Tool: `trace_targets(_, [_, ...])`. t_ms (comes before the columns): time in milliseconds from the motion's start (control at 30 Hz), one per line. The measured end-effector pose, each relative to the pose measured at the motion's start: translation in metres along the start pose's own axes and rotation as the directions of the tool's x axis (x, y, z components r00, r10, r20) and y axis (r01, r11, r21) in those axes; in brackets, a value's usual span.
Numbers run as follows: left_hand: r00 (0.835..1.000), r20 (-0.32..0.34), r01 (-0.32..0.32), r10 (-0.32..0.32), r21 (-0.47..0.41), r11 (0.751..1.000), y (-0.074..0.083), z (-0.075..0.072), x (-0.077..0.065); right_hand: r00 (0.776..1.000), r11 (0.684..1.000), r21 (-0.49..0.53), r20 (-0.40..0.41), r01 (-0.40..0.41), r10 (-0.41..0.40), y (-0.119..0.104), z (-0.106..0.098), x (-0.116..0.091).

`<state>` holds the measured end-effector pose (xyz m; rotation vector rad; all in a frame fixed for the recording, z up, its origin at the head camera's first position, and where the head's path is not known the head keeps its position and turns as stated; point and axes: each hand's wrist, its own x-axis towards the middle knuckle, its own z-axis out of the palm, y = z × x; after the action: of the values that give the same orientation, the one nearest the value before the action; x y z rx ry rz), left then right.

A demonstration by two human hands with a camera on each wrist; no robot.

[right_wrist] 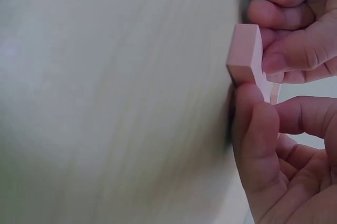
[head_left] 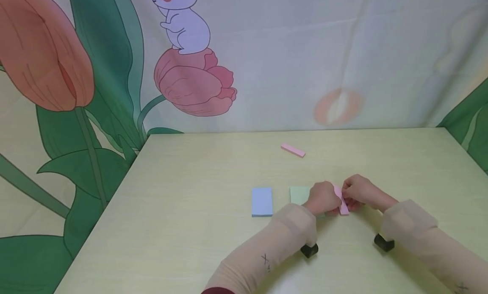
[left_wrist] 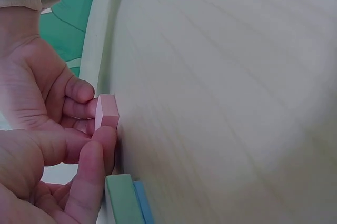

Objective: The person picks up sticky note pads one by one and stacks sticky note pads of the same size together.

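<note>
A slim pink block (head_left: 344,209) stands between my two hands, on or just above the table. My left hand (head_left: 323,197) pinches it from the left with curled fingers, and my right hand (head_left: 360,190) grips it from the opposite side. In the right wrist view the left thumb lies along the side of the pink block (right_wrist: 245,50), while the right fingertips meet its near end. Just left of the hands lies a flat green block (head_left: 299,194), partly covered by my left hand. Farther left is a blue block (head_left: 262,201).
Another pink strip (head_left: 292,150) lies at an angle toward the back of the pale wooden table (head_left: 183,188). Behind the table hangs a cloth (head_left: 282,73) printed with flowers and a small white animal. A black wrist device (head_left: 384,243) hangs under the right sleeve.
</note>
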<state>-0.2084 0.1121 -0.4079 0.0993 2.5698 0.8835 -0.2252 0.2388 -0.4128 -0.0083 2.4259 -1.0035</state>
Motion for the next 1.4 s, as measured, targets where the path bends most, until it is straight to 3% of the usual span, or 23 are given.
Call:
trace_targets(533, [0.998,0.003,-0.056,0.056,0.131,0.990,-0.003,0.006,-0.007,1.000,1.000,-0.001,0.013,-0.007,0.007,0.005,0.005,-0.006])
trace_targets(933, [0.998,0.027,-0.054,0.050,0.169,0.984,-0.003,0.002,-0.012,1.000,1.000,0.017,0.021,-0.007,0.007,0.002,-0.001,-0.012])
trace_targets(1167, [0.989,0.039,-0.145,0.142,0.124,0.982,-0.013,-0.019,-0.019,0.999,0.999,0.031,-0.038,0.024,-0.023,-0.013,-0.013,-0.018])
trace_targets(1400, [0.979,0.002,-0.206,0.206,0.068,0.976,-0.036,-0.055,-0.024,0.999,0.999,0.034,-0.008,0.041,-0.041,-0.021,-0.002,-0.021])
